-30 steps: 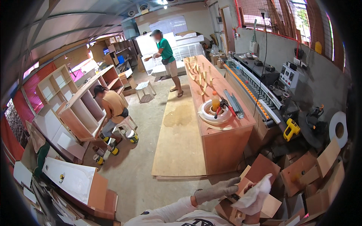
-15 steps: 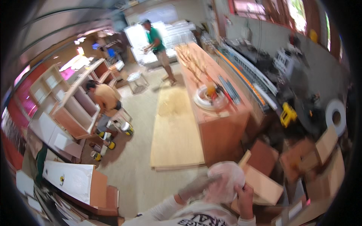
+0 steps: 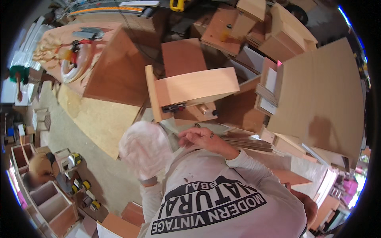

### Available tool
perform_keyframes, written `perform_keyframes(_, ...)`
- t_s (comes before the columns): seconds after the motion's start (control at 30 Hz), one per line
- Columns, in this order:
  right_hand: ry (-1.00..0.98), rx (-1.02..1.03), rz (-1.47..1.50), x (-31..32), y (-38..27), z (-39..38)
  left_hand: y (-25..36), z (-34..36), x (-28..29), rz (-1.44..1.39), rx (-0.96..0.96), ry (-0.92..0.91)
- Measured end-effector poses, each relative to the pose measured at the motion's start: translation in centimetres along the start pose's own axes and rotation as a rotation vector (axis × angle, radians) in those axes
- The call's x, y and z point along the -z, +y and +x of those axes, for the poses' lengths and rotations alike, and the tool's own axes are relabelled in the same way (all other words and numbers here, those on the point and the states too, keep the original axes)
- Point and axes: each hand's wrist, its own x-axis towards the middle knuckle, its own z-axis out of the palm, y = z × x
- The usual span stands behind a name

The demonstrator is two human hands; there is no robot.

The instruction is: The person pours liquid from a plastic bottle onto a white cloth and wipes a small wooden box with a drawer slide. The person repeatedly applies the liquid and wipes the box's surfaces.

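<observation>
I had the white cloth [image 3: 139, 142] at my left hand [image 3: 149, 182], covering it so that only a grey cuff showed below; I could not tell whether the fingers underneath were open or gripping. My right hand [image 3: 208, 141] was bare and held nothing that I could see, its fingers loosely bent and unclosed, just beside the cloth's right edge. Below both hands was the front of a white printed shirt [image 3: 194, 168].

Just beyond the right hand lay a pale wooden box [image 3: 196, 85], with a dark tool [image 3: 172, 108] at its near left corner and a small clear bottle [image 3: 206, 112] close to its near edge. Well to the right of that hand stood a large brown board [image 3: 321, 95].

Beyond the left hand, farther off, stood the reddish bench [image 3: 119, 67], bearing a white coil [image 3: 68, 74] and grey metal strips [image 3: 89, 32]. Left of the left hand, a plywood sheet [image 3: 95, 123] lay on the floor; past it, a person in a tan top [image 3: 41, 168] was bent over near some cans [image 3: 74, 160].
</observation>
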Motion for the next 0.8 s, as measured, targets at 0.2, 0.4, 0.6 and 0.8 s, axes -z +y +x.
perform_keyframes(0.2, 0.831, -0.439, 0.976, 13.2, 23.1, 4.0, -4.2, -5.4, 3.2, 1.000, -0.166, -0.060)
perform_keyframes(0.4, 0.512, 0.024, 1.638, 16.8, 27.8, 10.2, -7.1, -9.1, 6.8, 1.275, -0.062, -0.115)
perform_keyframes(0.6, 0.459, -0.096, 1.893, 19.1, 27.9, 14.2, -2.2, -8.6, 7.5, 1.242, -0.035, -0.034)
perform_keyframes(0.8, 0.428, -0.079, 1.510, 15.6, 23.2, 8.8, -0.3, -4.2, 5.5, 0.548, 0.094, 0.144)
